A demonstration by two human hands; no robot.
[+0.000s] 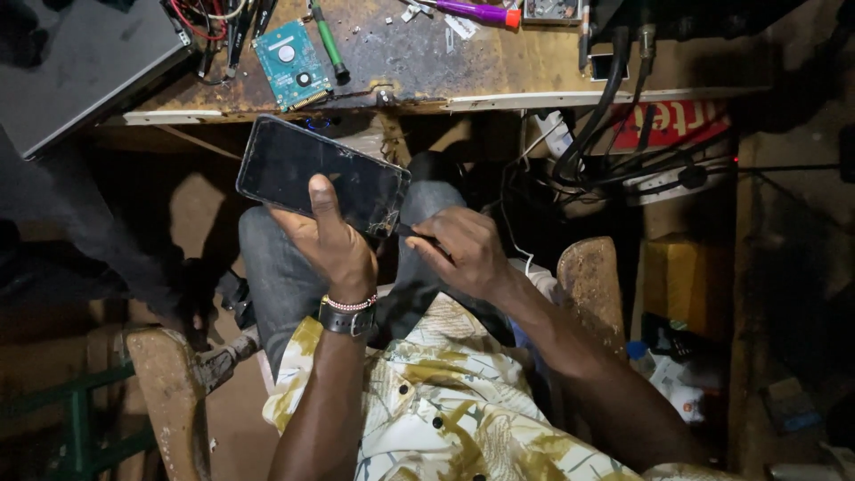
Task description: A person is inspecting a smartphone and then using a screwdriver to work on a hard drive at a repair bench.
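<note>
We note the left hand [331, 242] clasped around a dark smartphone [321, 175] with a cracked corner — the right hand [463, 251] pinches a thin dark tool [411, 232] at that corner.

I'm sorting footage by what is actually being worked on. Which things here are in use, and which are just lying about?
In use:
left hand holding the cracked smartphone
right hand pressing a thin dark tool at the phone's corner

Lying about:
green circuit board
purple-handled screwdriver
green-handled screwdriver
laptop
black cables
</note>
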